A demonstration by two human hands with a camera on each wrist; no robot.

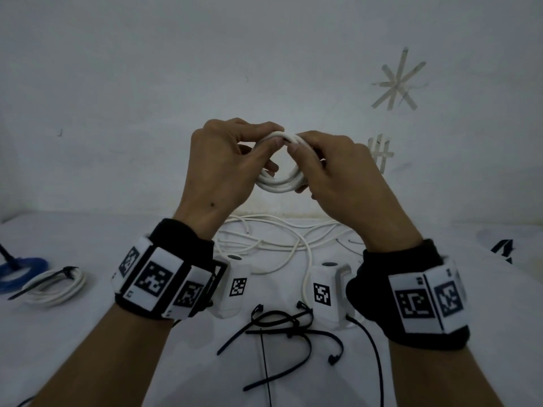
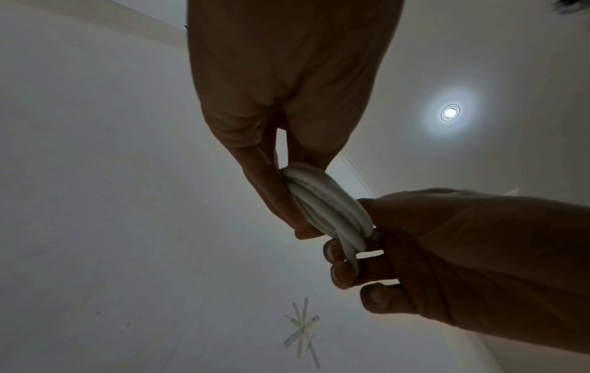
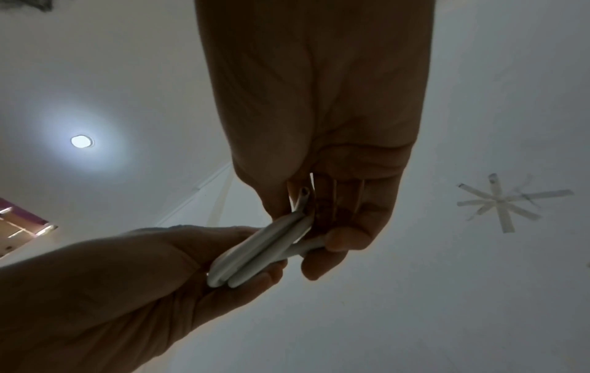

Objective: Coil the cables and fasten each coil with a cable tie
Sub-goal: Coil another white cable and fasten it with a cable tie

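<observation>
A white cable coil [image 1: 279, 183] is up in the hands, more white cable [image 1: 282, 245] sprawls on the white table [image 1: 88, 333] beside black cable ties [image 1: 279, 327], a blue coil [image 1: 20, 273], and black wristbands [image 1: 176, 248] carrying black-and-white square-patterned tags.

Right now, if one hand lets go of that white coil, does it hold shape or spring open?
Likely springs looser: the white coil carries no tie, and both the left hand and right hand pinch its loops together. Probably light. The tied white coil keeps its shape.

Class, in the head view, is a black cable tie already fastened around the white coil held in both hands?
No: the held white coil shows only bare loops.
</observation>
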